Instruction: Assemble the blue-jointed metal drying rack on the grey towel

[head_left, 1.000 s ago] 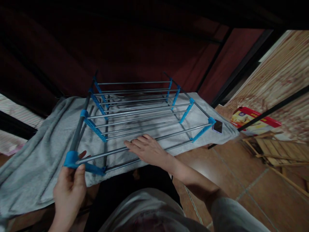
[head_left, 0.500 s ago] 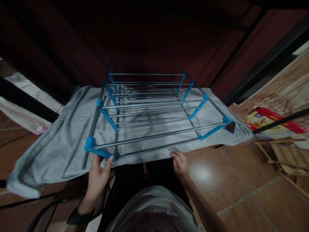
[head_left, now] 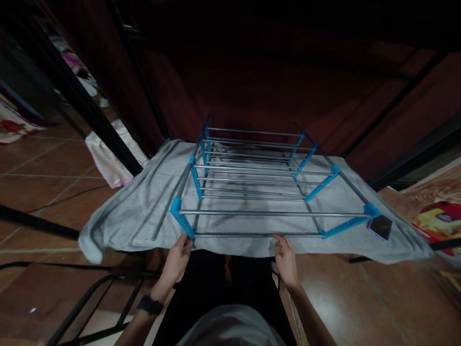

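A rack of grey metal tubes [head_left: 252, 213] joined by blue plastic brackets [head_left: 183, 218] lies on a grey cloth [head_left: 137, 206]. My left hand [head_left: 176, 259] is closed at the lower end of the front left bracket, thumb and fingers about its corner. My right hand [head_left: 286, 262] has its fingertips at the lower front tube [head_left: 252, 235], near the cloth's front edge, with fingers stretched and thumb apart. Left of the rack, a grey tube [head_left: 165, 211] slants over the cloth. A phone [head_left: 381, 227] lies beside the front right bracket.
Dark red panels [head_left: 259, 91] stand behind the cloth-covered surface. Black metal frame bars [head_left: 90, 307] are at lower left. Striped cloth [head_left: 115, 154] hangs at left, and a red and yellow package [head_left: 441, 221] is at right. The floor is tiled [head_left: 342, 298].
The view has swung left, so the rack sits farther right in it. My right hand's fingertips have come up to the lower front tube. My left hand stays at the same corner.
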The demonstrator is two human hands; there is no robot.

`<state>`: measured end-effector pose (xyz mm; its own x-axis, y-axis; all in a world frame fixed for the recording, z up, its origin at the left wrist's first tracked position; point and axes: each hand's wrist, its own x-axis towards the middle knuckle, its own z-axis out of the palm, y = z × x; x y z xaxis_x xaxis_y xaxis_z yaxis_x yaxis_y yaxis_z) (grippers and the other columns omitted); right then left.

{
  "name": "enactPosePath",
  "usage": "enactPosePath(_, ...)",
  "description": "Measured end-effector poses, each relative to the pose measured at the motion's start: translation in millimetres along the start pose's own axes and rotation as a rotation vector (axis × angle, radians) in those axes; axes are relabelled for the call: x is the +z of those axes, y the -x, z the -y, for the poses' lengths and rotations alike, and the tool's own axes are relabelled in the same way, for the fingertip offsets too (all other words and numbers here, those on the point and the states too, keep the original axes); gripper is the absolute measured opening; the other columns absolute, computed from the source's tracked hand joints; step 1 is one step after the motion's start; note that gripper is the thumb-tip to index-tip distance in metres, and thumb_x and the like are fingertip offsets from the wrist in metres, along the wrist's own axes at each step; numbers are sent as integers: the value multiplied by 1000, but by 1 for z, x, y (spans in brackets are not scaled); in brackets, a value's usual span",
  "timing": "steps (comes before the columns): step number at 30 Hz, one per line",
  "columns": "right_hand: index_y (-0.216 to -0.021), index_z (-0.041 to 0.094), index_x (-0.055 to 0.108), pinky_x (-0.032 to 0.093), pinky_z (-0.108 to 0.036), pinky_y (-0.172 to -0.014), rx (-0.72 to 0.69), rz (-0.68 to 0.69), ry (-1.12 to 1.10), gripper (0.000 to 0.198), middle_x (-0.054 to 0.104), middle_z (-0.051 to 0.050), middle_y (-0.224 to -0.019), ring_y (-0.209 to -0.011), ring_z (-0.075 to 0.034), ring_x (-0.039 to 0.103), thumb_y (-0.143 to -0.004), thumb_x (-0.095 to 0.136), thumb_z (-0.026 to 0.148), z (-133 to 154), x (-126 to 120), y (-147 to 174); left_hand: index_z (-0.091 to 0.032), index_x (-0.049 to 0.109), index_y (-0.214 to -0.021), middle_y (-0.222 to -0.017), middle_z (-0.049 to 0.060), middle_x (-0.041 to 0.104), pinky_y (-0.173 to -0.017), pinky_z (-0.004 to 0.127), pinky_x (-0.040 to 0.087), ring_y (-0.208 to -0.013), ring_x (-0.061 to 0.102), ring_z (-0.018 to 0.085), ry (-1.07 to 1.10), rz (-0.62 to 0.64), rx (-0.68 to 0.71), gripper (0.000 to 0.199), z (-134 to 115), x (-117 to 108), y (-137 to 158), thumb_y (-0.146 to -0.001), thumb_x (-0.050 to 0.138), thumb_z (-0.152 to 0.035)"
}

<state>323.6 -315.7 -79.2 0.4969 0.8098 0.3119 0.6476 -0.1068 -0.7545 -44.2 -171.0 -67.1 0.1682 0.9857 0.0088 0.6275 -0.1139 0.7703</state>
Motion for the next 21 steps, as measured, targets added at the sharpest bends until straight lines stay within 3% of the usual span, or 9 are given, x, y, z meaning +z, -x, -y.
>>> enactPosePath(5, -118, 19, 69, 48, -48, -104, -111, 52, -38, 38, 66, -13, -115, -114, -25, 60, -93, 41, 24, 18, 25, -33, -13, 63, -124, -133, 16, 64, -113, 45, 43, -129, 58, 28, -40, -80, 45, 45, 8, -13, -4, -88, 41, -31)
enactPosePath(9, -115, 20, 70, 51, -47, -100, -170, 111, -42, 36, 67, -13, -115, -110, -25, 62, -93, 43, 27, 30, 47, -45, -12, 62, -129, -135, 17, 61, -115, 44, 42, -130, 56, 29, -154, -258, 51, 46, 17, -41, -24, -94, 39, -31)
enactPosePath(12, -114, 20, 71, 50, -48, -102, -193, 114, -37, 36, 67, -13, -116, -111, -25, 63, -94, 42, 27, 34, 59, -38, -7, 60, -130, -129, 21, 61, -111, 43, 44, -126, 56, 30, -312, -386, -42, 46, 29, -60, -46, -94, 39, -25)
enactPosePath(16, -116, 21, 71, 49, -52, -106, -205, 139, -29, 38, 67, -13, -120, -115, -28, 63, -95, 40, 28, 30, 66, -18, -5, 61, -127, -117, 22, 64, -102, 42, 47, -114, 60, 31, -499, -302, -195, 42, 41, -69, -67, -95, 43, -25)
enactPosePath(21, -115, 23, 73, 51, -54, -105, -218, 146, -14, 38, 68, -12, -122, -115, -30, 65, -94, 43, 31, 16, 64, -2, -11, 63, -116, -112, 19, 63, -92, 40, 49, -110, 60, 30, -595, -227, -223, 34, 39, -66, -78, -97, 40, -26)
